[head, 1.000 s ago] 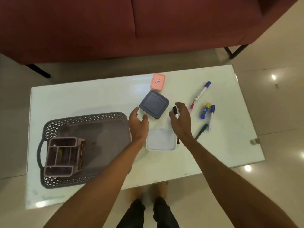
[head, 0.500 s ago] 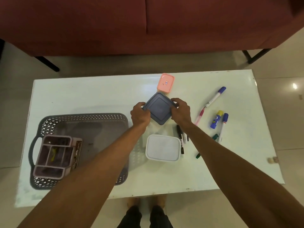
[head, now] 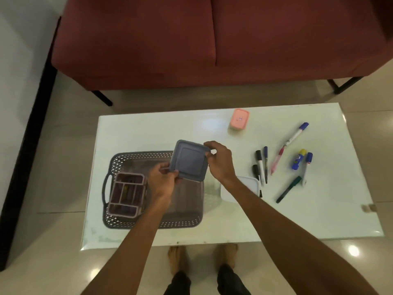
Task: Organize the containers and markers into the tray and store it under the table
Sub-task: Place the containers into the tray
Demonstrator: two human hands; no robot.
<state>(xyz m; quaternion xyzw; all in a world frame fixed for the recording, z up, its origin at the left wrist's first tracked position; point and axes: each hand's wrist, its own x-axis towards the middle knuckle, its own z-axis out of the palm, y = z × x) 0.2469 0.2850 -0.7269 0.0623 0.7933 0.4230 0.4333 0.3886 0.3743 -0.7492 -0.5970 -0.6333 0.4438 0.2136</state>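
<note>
A square blue-grey container hangs in the air over the far right part of the dark grey perforated tray. My left hand grips its near left corner and my right hand grips its right edge. A mauve divided organiser sits in the tray's left end. A white container lies on the table to the right of the tray, partly hidden by my right forearm. A small pink container stands further back. Several markers and a blue and yellow glue stick lie scattered on the right.
The white table stands in front of a dark red sofa with black legs. A green marker lies nearest the table's front right. My bare feet show under the near edge on a glossy tiled floor.
Both hands took hold of the blue-grey container on the table, lifted it and carried it left over the tray. The camera view has shifted.
</note>
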